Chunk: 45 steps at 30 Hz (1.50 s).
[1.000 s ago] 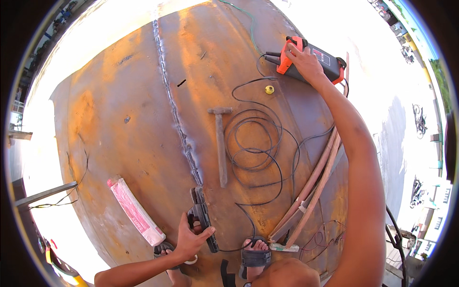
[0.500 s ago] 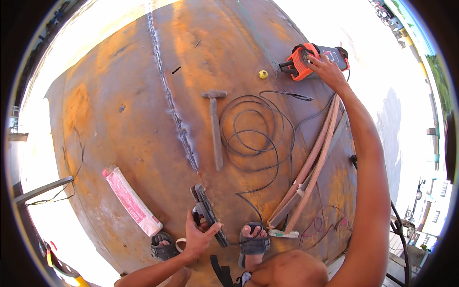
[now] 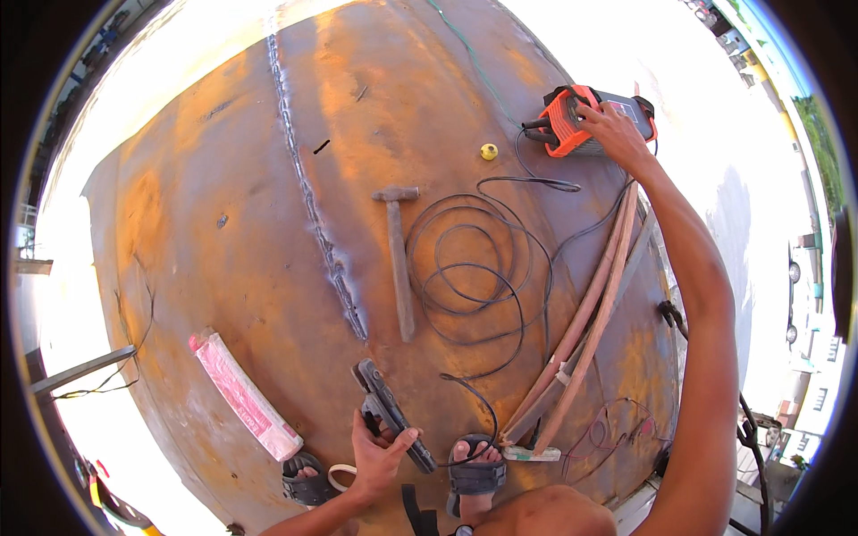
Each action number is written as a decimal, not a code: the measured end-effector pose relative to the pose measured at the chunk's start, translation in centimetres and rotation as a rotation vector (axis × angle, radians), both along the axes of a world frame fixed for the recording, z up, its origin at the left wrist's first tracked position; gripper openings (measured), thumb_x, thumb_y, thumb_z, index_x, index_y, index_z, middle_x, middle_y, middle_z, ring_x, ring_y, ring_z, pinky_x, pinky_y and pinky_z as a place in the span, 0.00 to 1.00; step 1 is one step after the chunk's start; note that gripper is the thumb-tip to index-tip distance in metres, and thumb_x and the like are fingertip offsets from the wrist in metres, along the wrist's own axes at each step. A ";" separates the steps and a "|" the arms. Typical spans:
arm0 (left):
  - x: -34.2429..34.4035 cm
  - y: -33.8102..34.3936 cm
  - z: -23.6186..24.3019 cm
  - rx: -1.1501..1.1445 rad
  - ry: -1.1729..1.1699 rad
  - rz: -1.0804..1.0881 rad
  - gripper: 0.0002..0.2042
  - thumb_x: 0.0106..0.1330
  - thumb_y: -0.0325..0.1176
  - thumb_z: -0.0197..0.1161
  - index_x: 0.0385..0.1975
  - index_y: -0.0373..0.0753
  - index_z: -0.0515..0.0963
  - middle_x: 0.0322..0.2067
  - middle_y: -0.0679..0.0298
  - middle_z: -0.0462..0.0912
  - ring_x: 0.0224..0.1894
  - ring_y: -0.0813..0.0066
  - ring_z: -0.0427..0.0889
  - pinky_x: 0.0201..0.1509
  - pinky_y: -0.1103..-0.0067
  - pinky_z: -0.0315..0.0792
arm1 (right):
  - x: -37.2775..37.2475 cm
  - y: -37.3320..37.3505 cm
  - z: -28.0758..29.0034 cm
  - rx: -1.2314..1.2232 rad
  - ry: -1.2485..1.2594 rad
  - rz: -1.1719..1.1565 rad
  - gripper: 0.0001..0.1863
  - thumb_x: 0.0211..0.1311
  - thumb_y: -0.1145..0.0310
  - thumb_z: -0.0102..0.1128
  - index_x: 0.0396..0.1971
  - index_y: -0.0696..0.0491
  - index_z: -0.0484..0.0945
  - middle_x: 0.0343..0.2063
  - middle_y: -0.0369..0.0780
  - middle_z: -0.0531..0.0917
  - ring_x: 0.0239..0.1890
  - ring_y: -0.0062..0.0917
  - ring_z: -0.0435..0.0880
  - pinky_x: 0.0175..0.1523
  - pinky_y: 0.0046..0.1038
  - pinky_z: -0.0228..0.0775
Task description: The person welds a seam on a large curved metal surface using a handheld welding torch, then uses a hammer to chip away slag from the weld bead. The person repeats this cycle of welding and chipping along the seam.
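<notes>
My left hand (image 3: 380, 460) is closed around a black electrode holder (image 3: 384, 402) near my feet. A black cable runs from the holder's lower end. My right arm reaches out to an orange and black welding machine (image 3: 601, 121) at the far right. My right hand (image 3: 617, 134) is on the machine's front, fingers bent against the panel; what the fingertips press is partly hidden. Beyond the electrode holder, a whitish weld bead (image 3: 308, 192) runs across the rusty steel plate (image 3: 223, 286). A hammer (image 3: 396, 263) lies right of the bead.
A coiled black cable (image 3: 474, 259) lies right of the hammer. Long wooden strips (image 3: 581, 339) lean toward the right edge. A pink and white packet (image 3: 246, 393) rests at left. Near the machine sits a small yellow round thing (image 3: 488, 152). My sandalled feet (image 3: 476, 464) stand on the plate.
The view has shifted slightly, so the hammer and cable sit lower in the picture. My left hand still grips the electrode holder, and my right hand stays at the welding machine.
</notes>
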<state>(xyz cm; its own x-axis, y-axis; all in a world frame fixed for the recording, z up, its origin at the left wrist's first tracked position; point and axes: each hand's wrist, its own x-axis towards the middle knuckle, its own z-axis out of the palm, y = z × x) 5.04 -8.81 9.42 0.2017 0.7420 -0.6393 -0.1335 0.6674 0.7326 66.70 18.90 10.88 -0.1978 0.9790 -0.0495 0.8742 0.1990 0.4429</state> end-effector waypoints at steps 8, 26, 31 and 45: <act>1.2 0.3 -0.4 0.021 0.077 -0.005 0.28 0.71 0.17 0.73 0.63 0.35 0.63 0.51 0.58 0.79 0.47 0.64 0.93 0.53 0.72 0.88 | 1.0 -1.2 -1.4 0.140 -0.019 0.119 0.16 0.67 0.76 0.64 0.53 0.51 0.89 0.65 0.27 0.82 0.61 0.34 0.83 0.59 0.36 0.89; 1.7 0.7 -1.7 0.053 0.118 0.077 0.28 0.69 0.24 0.77 0.64 0.35 0.69 0.45 0.63 0.82 0.43 0.71 0.88 0.52 0.73 0.86 | 0.9 0.3 -0.7 0.063 0.174 0.010 0.32 0.63 0.83 0.66 0.66 0.42 0.79 0.74 0.31 0.74 0.60 0.43 0.87 0.59 0.43 0.86; -0.1 -0.7 -2.3 0.026 0.106 0.066 0.28 0.72 0.19 0.74 0.64 0.32 0.63 0.53 0.58 0.77 0.47 0.64 0.92 0.52 0.73 0.88 | -4.8 -1.6 1.0 0.502 0.583 -0.073 0.30 0.68 0.78 0.69 0.68 0.42 0.80 0.70 0.35 0.79 0.60 0.42 0.89 0.64 0.42 0.83; 0.1 -4.0 -3.0 0.032 0.030 0.256 0.25 0.72 0.18 0.74 0.60 0.33 0.64 0.53 0.59 0.74 0.48 0.64 0.92 0.52 0.73 0.88 | -39.0 -9.0 -11.6 -0.339 0.607 -0.067 0.18 0.81 0.55 0.60 0.63 0.43 0.78 0.48 0.45 0.82 0.41 0.44 0.91 0.46 0.51 0.82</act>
